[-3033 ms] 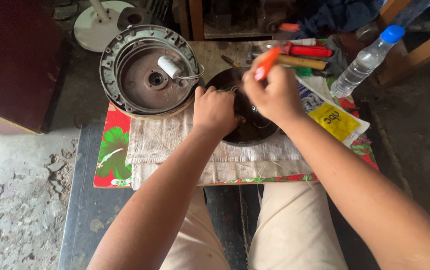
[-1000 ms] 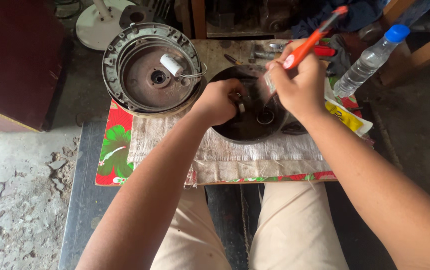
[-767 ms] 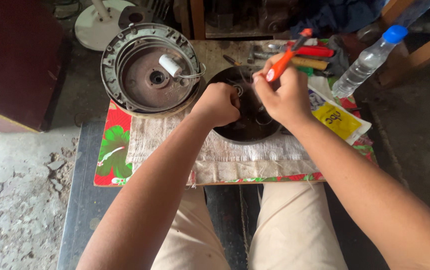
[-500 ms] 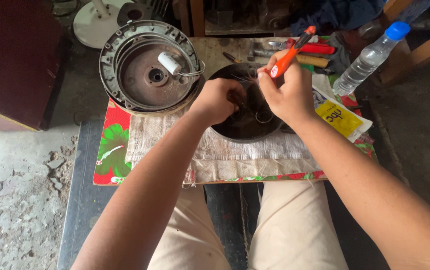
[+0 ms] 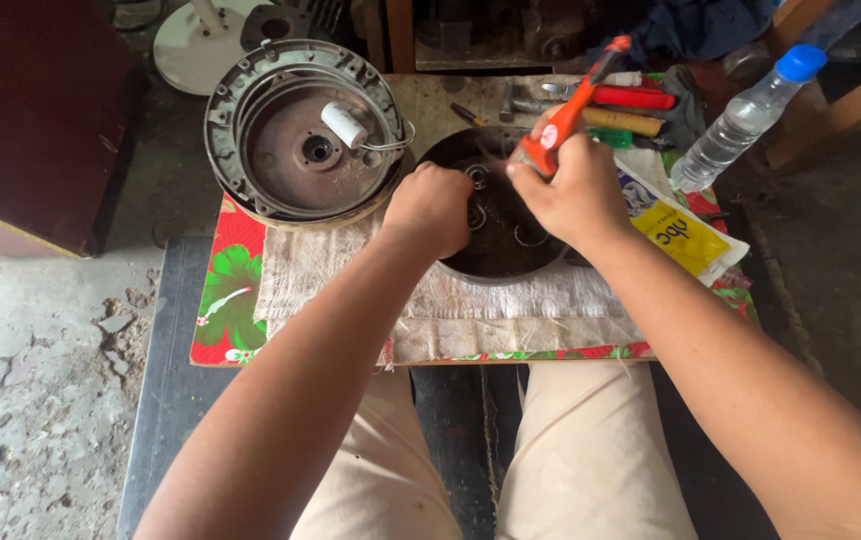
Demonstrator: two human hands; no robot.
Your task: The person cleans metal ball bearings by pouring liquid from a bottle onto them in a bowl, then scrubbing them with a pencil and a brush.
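**A:** Head view, the only one we have: what are the hands on?

**B:** Both work over a dark round motor part (image 5: 501, 215) that lies on a pale cloth (image 5: 451, 305) on the small table. The left hand (image 5: 431, 205) is closed into a fist on the part's left edge, steadying it. The right hand (image 5: 576, 195) is clamped on an orange-handled screwdriver (image 5: 566, 115), handle tilted up and away, tip down toward the middle of the part. The tip itself is hidden behind the fingers

**A:** And around them?

**B:** A grey round housing cover (image 5: 306, 130) lies open side up at the left, just beside the dark part, with a small white cylinder (image 5: 344, 123) and its wires resting in it. Behind the hands lie a red-handled tool (image 5: 636, 97) and a wooden-handled one (image 5: 626, 121). A clear plastic bottle with a blue cap (image 5: 741, 120) stands at the right, near a yellow and white packet (image 5: 681, 235). A flowered red mat (image 5: 236, 300) shows under the cloth

**A:** How far along does it look?

**B:** I'd judge midway: the housing is already apart, its cover set aside, and the inner part is being worked with the driver. Whether a screw is going in or coming out, I cannot tell
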